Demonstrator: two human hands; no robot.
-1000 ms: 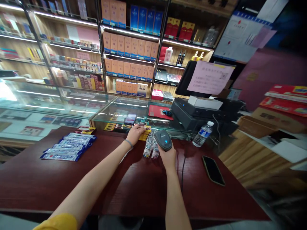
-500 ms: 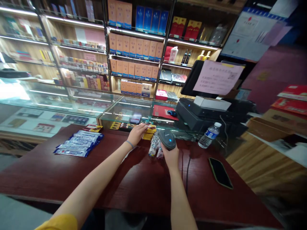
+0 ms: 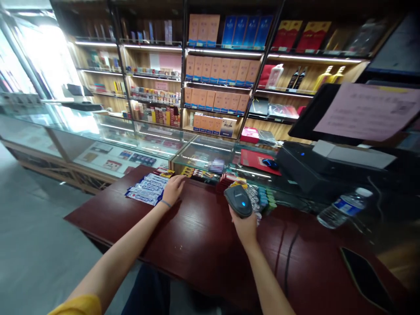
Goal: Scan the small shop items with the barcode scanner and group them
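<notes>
My right hand [image 3: 246, 227] is wrapped round a dark barcode scanner [image 3: 239, 201] with a lit blue dot, held above the table. Behind the scanner are red and yellow packets [image 3: 229, 180], silver-wrapped items [image 3: 253, 194] and green-wrapped items [image 3: 271, 199], partly hidden by it. My left hand [image 3: 173, 191], with a blue band at the wrist, is over the table beside a row of blue and white packets [image 3: 146, 189]. Its fingers are loosely stretched out, and nothing shows in them. Just beyond it lies a small red and yellow packet [image 3: 164, 172].
A water bottle [image 3: 344, 208] and a phone [image 3: 365, 278] are on the right of the dark red table [image 3: 197, 236]. A cable runs across the tabletop. The glass counter [image 3: 203, 148] borders its far side, with a monitor [image 3: 305, 109] at the right.
My left hand has moved left, away from the yellow packets to beside the blue and white ones. My right hand still holds the scanner. The view has turned left.
</notes>
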